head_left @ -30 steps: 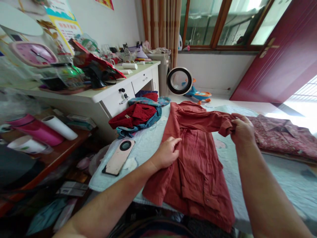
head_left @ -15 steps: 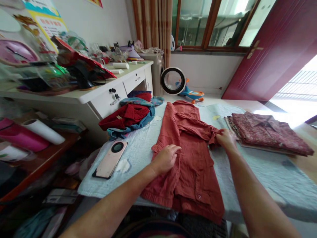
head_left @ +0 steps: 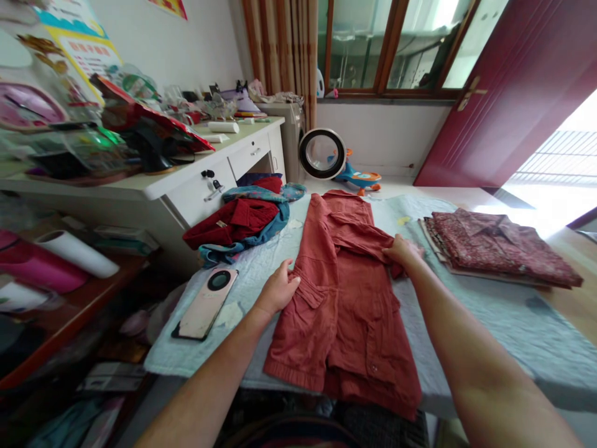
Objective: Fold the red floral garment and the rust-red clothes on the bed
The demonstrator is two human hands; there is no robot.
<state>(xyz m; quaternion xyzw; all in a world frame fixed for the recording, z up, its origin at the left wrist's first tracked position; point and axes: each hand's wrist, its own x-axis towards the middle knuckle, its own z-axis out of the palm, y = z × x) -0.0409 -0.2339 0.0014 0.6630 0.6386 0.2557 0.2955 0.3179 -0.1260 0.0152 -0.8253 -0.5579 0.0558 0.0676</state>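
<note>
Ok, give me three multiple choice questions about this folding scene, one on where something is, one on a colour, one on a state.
1. Where does the phone lie?
A. left of the rust-red shirt
B. on the folded patterned shirt
C. on the white desk

2. What colour is the shirt under the hands?
A. blue
B. rust red
C. white

3. How is the right hand placed?
A. raised in the air
B. resting on the shirt's folded sleeve
C. holding the phone

Answers: 1 A, the phone sits on the pale cloth beside the left hand. 2 B, the fabric is rust red. 3 B, its fingers lie on the sleeve across the shirt.
</note>
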